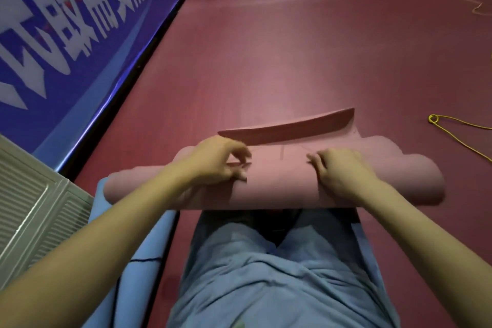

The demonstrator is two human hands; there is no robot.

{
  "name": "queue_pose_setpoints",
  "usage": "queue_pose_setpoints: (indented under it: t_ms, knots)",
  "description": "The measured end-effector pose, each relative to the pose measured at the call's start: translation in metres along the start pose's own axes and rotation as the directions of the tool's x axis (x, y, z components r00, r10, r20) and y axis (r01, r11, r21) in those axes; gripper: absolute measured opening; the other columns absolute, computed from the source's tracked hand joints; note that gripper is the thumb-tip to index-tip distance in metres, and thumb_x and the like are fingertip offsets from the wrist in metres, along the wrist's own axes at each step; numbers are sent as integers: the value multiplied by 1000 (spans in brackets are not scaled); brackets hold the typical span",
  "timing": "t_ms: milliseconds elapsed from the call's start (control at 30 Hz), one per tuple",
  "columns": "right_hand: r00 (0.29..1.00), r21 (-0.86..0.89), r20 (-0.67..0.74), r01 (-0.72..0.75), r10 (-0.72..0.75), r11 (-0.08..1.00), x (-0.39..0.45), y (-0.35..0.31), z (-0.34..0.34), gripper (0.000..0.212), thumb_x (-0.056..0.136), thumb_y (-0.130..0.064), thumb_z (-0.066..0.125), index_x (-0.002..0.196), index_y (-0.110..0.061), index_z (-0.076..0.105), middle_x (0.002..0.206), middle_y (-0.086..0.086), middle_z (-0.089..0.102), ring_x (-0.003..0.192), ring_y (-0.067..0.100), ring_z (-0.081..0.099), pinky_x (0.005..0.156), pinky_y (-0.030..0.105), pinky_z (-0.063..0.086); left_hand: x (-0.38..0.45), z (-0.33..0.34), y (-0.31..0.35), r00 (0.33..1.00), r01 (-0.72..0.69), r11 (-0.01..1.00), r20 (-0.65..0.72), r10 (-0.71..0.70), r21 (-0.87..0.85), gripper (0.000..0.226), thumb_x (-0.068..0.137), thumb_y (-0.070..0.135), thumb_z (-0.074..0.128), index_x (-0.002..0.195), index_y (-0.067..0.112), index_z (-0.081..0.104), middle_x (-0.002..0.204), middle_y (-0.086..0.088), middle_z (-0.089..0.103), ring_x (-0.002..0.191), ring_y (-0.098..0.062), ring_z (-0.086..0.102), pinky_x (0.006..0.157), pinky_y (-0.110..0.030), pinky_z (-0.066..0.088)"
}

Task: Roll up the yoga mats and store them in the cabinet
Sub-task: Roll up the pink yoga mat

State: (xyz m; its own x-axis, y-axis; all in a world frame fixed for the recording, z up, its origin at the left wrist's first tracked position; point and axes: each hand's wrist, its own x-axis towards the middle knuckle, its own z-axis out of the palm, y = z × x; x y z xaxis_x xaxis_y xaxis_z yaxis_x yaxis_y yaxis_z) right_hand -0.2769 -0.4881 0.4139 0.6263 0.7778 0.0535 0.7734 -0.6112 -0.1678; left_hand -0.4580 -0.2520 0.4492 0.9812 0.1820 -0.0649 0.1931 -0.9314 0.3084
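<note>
A pink yoga mat (pixel 279 181) lies rolled into a thick tube across the floor in front of me, its loose end (pixel 292 126) curling up at the far side. My left hand (pixel 215 161) grips the top of the roll left of centre, fingers curled into the mat. My right hand (pixel 338 170) holds the roll right of centre, its fingers bent over the surface. A blue mat (pixel 127 274) lies flat on the floor under my left forearm. No cabinet is in view.
A blue banner wall (pixel 80 34) with white lettering runs along the left. A grey ribbed unit (pixel 29 202) stands at the lower left. A yellow cord (pixel 458 130) lies on the red floor (pixel 292 48) at the right. My legs in blue trousers fill the foreground.
</note>
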Motion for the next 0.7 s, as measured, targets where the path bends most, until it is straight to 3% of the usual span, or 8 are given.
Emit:
queue_pose_setpoints:
  t_ms: [33,100,267,433,567,600,667,700]
  knots:
    - [999,31,39,-10,8,999,7,-3,-1,58,103,-57,31,88,-17,70,105,15,72,101,38,63,88,43,45,-2,3,6,1000,2,997,28,-4,78,47,80,61,70,109,24,72,110,8,72,103,-19,66,85,-31,49]
    - [996,25,90,-3,0,1000,17,-6,-2,68,100,-66,24,86,-18,71,104,14,73,103,36,64,92,44,42,-8,13,17,997,-17,987,78,5,160,65,71,79,61,97,20,63,102,0,70,92,-25,63,79,-38,50]
    - [987,-21,-159,-12,8,1000,45,-9,0,59,97,-60,35,83,-15,70,94,16,73,89,37,65,79,42,45,7,33,15,978,106,938,137,-159,329,137,37,78,85,146,13,35,145,-9,49,130,-32,49,112,-44,38]
    - [996,23,88,-35,33,999,44,-8,-12,76,93,-74,32,72,-10,66,84,17,68,74,34,58,68,38,43,9,18,17,981,84,946,142,-135,313,97,39,69,86,119,26,52,113,1,68,97,-27,66,82,-39,54]
    - [903,160,428,-33,-39,987,-10,2,-23,78,89,-80,35,68,-11,63,72,4,67,67,23,61,63,33,44,-30,22,42,924,86,982,357,-141,165,90,37,66,90,111,27,58,102,2,68,90,-23,65,79,-36,57]
    - [925,97,378,0,-37,995,-28,2,-16,77,90,-81,28,73,-14,64,77,3,68,72,24,63,66,34,44,-38,28,46,912,94,986,384,-142,141,88,38,65,91,111,27,59,101,2,68,90,-22,64,79,-35,57]
    - [998,38,17,60,-60,998,-59,1,0,61,93,-70,30,84,-20,63,89,3,68,84,31,64,72,38,42,-42,35,45,919,107,990,371,-132,87,88,40,63,92,114,27,59,104,4,68,92,-20,63,80,-34,57]
    - [982,49,-177,73,-64,996,-71,1,2,49,92,-61,40,89,-18,62,96,4,66,91,34,63,77,41,42,-40,34,39,923,134,991,360,-135,26,90,41,60,94,117,29,59,108,6,68,95,-18,63,82,-33,57]
